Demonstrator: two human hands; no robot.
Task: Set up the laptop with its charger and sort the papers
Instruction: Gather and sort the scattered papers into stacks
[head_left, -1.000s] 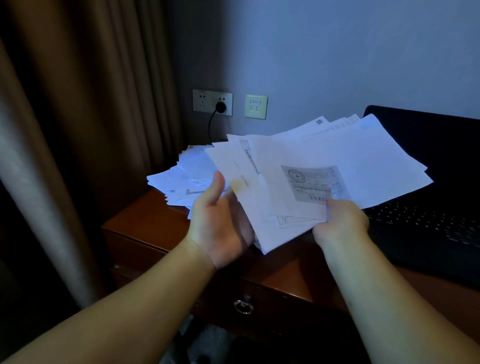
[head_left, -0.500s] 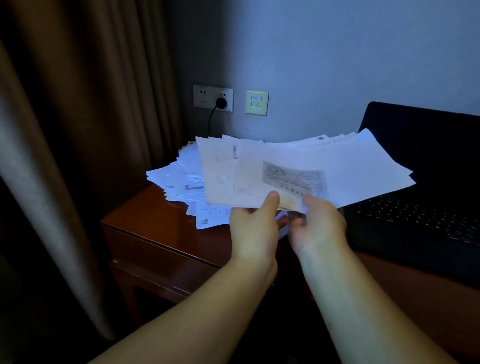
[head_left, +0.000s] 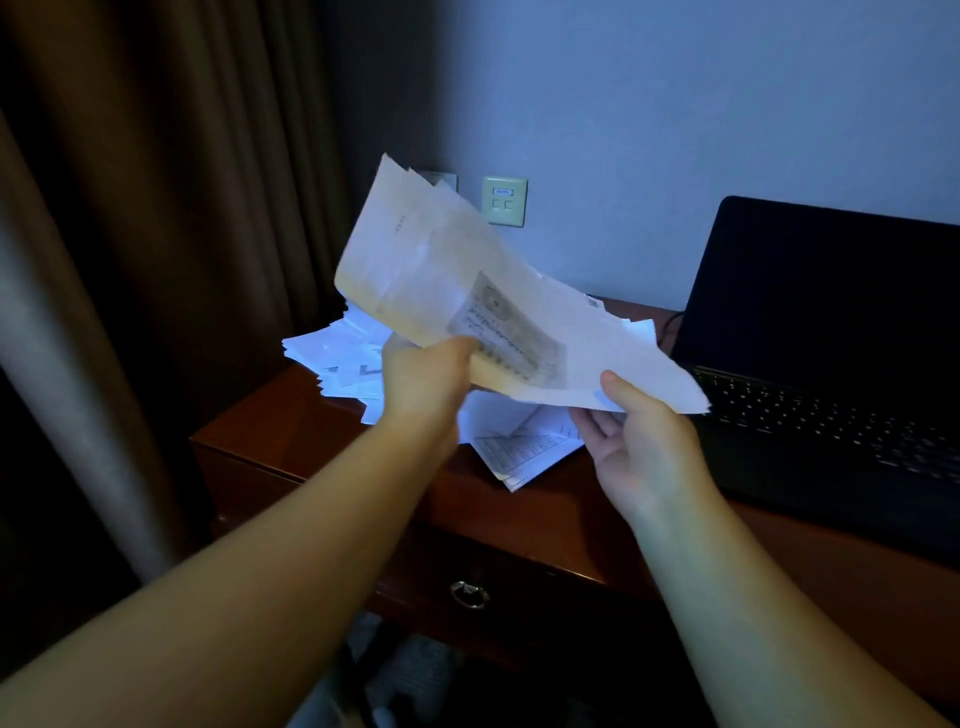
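The left hand (head_left: 426, 379) curls its grip round the near edge of a sheaf of papers (head_left: 467, 291), lifted clear of the desk (head_left: 545, 519) and tilted up to its far left. The right hand (head_left: 641, 441) pinches the sheaf's right corner, thumb on top, fingers beneath. Under both grips loose sheets (head_left: 519, 441) lie on the desk, with a scattered pile (head_left: 337, 358) beyond the left grip. Right of the right grip sits the open laptop (head_left: 831, 364), its screen dark; a cable (head_left: 670, 325) seems to run behind it.
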